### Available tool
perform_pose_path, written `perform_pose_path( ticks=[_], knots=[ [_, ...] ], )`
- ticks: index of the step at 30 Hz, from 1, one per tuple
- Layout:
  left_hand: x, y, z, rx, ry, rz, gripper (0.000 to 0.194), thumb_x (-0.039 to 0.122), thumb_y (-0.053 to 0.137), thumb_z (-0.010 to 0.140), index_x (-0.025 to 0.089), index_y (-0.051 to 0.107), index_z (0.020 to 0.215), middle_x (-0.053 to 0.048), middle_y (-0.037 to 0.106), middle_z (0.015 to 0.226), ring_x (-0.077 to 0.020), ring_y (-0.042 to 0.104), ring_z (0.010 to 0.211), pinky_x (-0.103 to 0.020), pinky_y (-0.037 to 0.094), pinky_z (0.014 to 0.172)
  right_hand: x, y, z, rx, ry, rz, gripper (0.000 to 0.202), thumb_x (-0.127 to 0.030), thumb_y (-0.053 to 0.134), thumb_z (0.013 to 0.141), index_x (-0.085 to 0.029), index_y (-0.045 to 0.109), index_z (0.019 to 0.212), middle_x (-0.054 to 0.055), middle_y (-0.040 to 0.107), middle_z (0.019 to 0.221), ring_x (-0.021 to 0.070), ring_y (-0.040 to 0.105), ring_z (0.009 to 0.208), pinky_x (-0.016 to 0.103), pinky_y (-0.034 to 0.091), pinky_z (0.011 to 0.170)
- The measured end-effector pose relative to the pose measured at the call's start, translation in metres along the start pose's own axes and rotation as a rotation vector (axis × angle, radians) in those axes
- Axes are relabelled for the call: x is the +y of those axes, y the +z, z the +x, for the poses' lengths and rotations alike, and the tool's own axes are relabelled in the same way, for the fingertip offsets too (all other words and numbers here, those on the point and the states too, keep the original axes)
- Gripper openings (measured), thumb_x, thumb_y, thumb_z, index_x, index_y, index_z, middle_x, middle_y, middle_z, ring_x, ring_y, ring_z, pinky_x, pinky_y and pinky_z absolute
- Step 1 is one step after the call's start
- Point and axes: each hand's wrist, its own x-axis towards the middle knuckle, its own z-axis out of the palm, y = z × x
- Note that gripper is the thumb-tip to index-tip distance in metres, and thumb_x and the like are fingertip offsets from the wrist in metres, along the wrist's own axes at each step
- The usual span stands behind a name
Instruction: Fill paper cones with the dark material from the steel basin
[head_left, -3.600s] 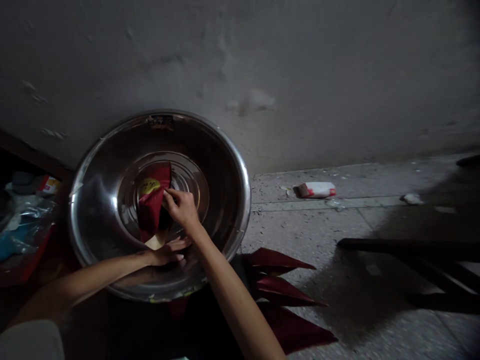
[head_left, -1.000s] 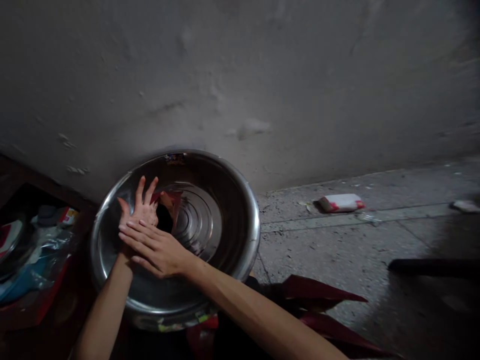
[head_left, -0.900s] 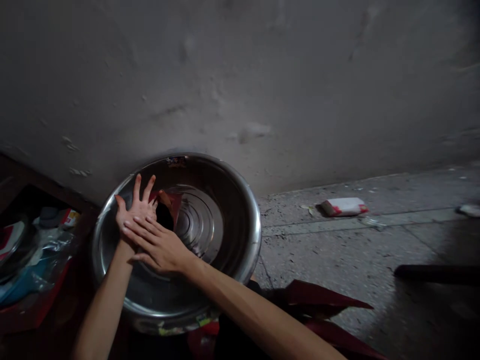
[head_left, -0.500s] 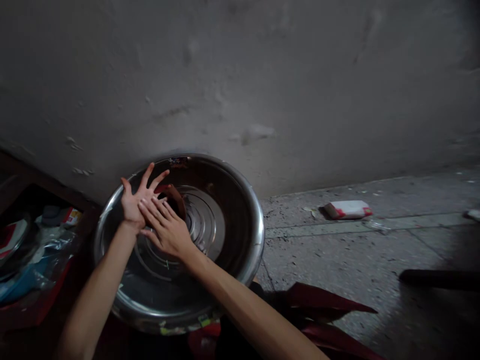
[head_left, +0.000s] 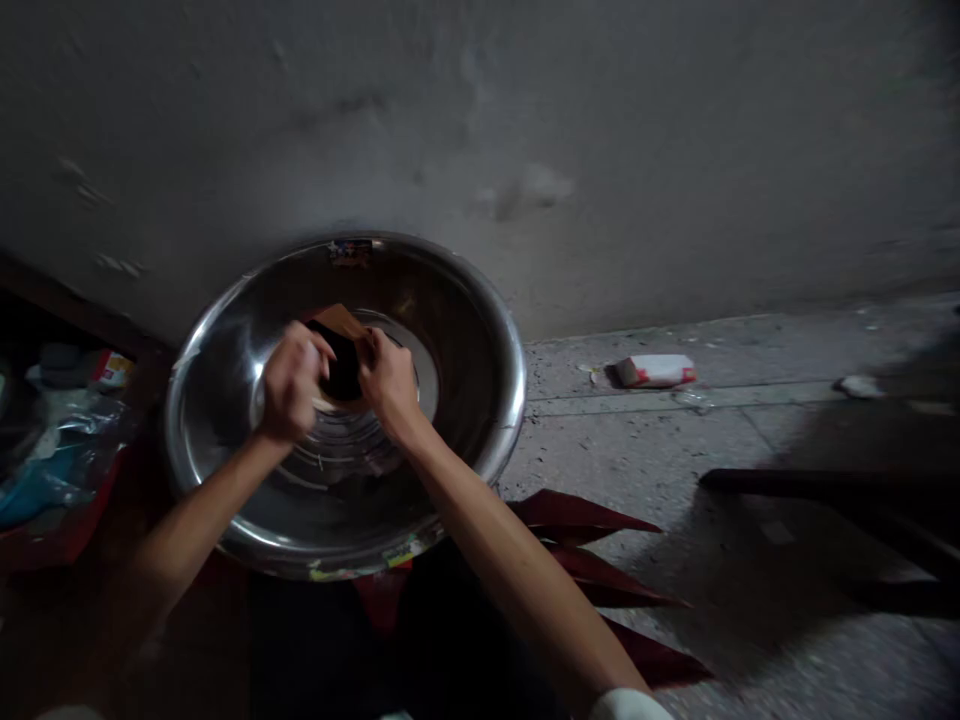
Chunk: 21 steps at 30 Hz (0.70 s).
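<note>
A large shiny steel basin [head_left: 491, 300] stands against the wall, with both hands over its inside. Between them is a brown, paper-like piece [head_left: 339, 320] with a dark area below its edge; what it is exactly I cannot make out. My right hand [head_left: 391, 380] pinches the right side of this brown piece, fingers closed. At its left side is my left hand [head_left: 291, 385], fingers bent and smeared by motion, so whether it grips the piece is unclear.
Several dark red pointed pieces [head_left: 592, 515] stick out beside the basin at lower right. A white and red packet [head_left: 657, 370] lies on the floor by the wall [head_left: 637, 150]. Plastic bags [head_left: 71, 440] sit at left. A dark bar [head_left: 787, 483] juts in at right.
Earlier the left palm was spread with the right fingers against it. Now the hands are apart, and the right one has taken hold of the brown piece. The view has shifted.
</note>
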Motion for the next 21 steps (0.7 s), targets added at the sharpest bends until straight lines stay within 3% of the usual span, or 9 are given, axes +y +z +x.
perform_pose_path(
  ticks=[1,2,3,5,7,10,12,15,21],
  knots=[
    [-0.002,0.004,-0.020,-0.276,0.149,0.117,0.043,0.053,0.045,0.100,0.022,0.064,0.077,-0.002,0.060,0.070,-0.0189,0.060,0.068,-0.037,0.053,0.074,0.002,0.001,0.001,-0.024,0.020,0.000,0.032,-0.022,0.045,0.099,-0.016,0.069,0.120,0.017,0.076,0.105,0.0293,0.072,0.102,0.035,0.052,0.085],
    [-0.005,0.005,-0.041,-0.614,0.233,0.191,0.042,0.050,0.045,0.100,0.023,0.064,0.074,-0.002,0.060,0.067,-0.0184,0.059,0.064,-0.036,0.052,0.070,0.003,0.001,0.001,-0.030,0.028,0.002,0.031,-0.021,0.045,0.099,-0.017,0.072,0.113,0.016,0.077,0.102,0.0280,0.072,0.099,0.033,0.051,0.083],
    [-0.010,0.005,-0.059,-0.848,0.266,0.271,0.042,0.046,0.043,0.102,0.022,0.066,0.076,-0.003,0.062,0.068,-0.0186,0.060,0.065,-0.035,0.053,0.070,0.003,0.000,0.001,-0.024,0.029,0.010,0.030,-0.020,0.046,0.098,-0.017,0.073,0.110,0.015,0.077,0.102,0.0269,0.073,0.099,0.031,0.050,0.082],
    [-0.026,-0.003,-0.090,-1.086,0.263,0.360,0.037,0.040,0.041,0.103,0.019,0.071,0.096,-0.008,0.071,0.085,-0.0214,0.068,0.083,-0.036,0.055,0.082,0.002,-0.002,0.001,-0.001,0.031,0.041,0.030,-0.019,0.048,0.098,-0.017,0.074,0.112,0.015,0.077,0.107,0.0256,0.073,0.102,0.028,0.049,0.082],
    [-0.048,-0.014,-0.110,-1.111,0.179,0.356,0.040,0.039,0.043,0.103,0.015,0.064,0.128,-0.016,0.069,0.123,-0.0263,0.062,0.119,-0.041,0.048,0.104,-0.001,-0.004,0.000,0.018,0.036,0.068,0.031,-0.017,0.049,0.098,-0.016,0.074,0.116,0.016,0.075,0.114,0.0252,0.072,0.106,0.028,0.050,0.082],
    [-0.081,-0.020,-0.127,-1.177,0.006,0.229,0.054,0.036,0.042,0.105,0.016,0.037,0.155,-0.017,0.036,0.161,-0.0257,0.032,0.150,-0.044,0.029,0.122,-0.005,-0.006,0.000,0.020,0.038,0.089,0.032,-0.016,0.050,0.098,-0.016,0.073,0.119,0.015,0.075,0.117,0.0246,0.072,0.106,0.028,0.050,0.084],
    [-0.097,-0.011,-0.136,-1.248,-0.083,0.138,0.058,0.037,0.039,0.106,0.015,0.029,0.159,-0.017,0.025,0.166,-0.0251,0.023,0.154,-0.043,0.023,0.125,-0.006,-0.006,0.000,0.006,0.037,0.087,0.032,-0.016,0.050,0.098,-0.017,0.073,0.120,0.014,0.075,0.117,0.0240,0.073,0.105,0.028,0.051,0.084],
    [-0.108,0.012,-0.152,-1.272,-0.132,0.076,0.061,0.041,0.039,0.105,0.011,0.032,0.158,-0.016,0.028,0.164,-0.0294,0.023,0.154,-0.044,0.017,0.126,-0.002,-0.006,0.001,0.012,0.033,0.066,0.031,-0.017,0.050,0.098,-0.017,0.073,0.119,0.014,0.075,0.116,0.0237,0.073,0.104,0.028,0.051,0.085],
    [-0.099,0.031,-0.176,-1.255,-0.239,-0.046,0.068,0.043,0.036,0.105,0.007,0.021,0.160,-0.015,0.021,0.166,-0.0293,0.014,0.155,-0.041,0.003,0.127,0.011,-0.003,-0.001,0.052,0.029,0.032,0.033,-0.017,0.048,0.096,-0.018,0.073,0.119,0.012,0.077,0.112,0.0234,0.073,0.102,0.028,0.052,0.084]
  ],
)
